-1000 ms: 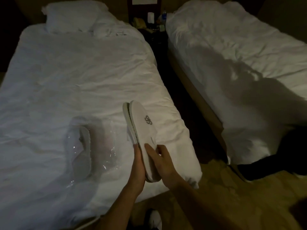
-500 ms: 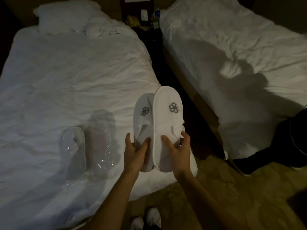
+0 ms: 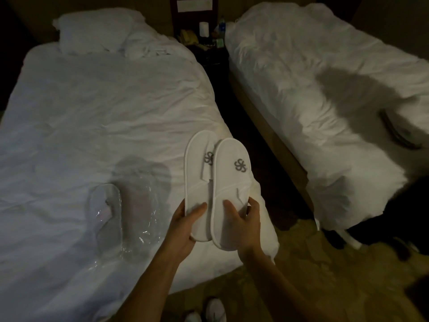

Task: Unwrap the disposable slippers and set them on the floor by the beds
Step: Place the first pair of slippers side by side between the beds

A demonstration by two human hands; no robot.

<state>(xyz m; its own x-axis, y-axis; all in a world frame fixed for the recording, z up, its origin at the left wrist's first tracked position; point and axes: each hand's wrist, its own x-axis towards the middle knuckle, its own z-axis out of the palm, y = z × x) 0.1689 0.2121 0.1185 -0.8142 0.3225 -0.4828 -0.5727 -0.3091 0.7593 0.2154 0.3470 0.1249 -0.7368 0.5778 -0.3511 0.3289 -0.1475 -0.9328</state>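
Two white disposable slippers with grey logos are held side by side, tops up, over the corner of the left bed. My left hand [image 3: 185, 225] grips the heel of the left slipper [image 3: 197, 177]. My right hand [image 3: 246, 223] grips the heel of the right slipper [image 3: 228, 182], which overlaps the left one slightly. On the left bed [image 3: 92, 117] lies another slipper pack [image 3: 105, 212] inside clear plastic, with an empty clear wrapper [image 3: 145, 212] beside it.
The right bed [image 3: 313, 94] stands across a dark narrow aisle [image 3: 232, 117]. A nightstand [image 3: 204, 40] with small items sits between the headboards. Patterned carpet [image 3: 313, 275] lies in front of the beds. My white shoes [image 3: 214, 310] show at the bottom. A dark object [image 3: 399, 133] rests on the right bed.
The slippers went from stacked and on edge in my hands to spread side by side, logos up. They now sit slightly further apart and the view has shifted a little.
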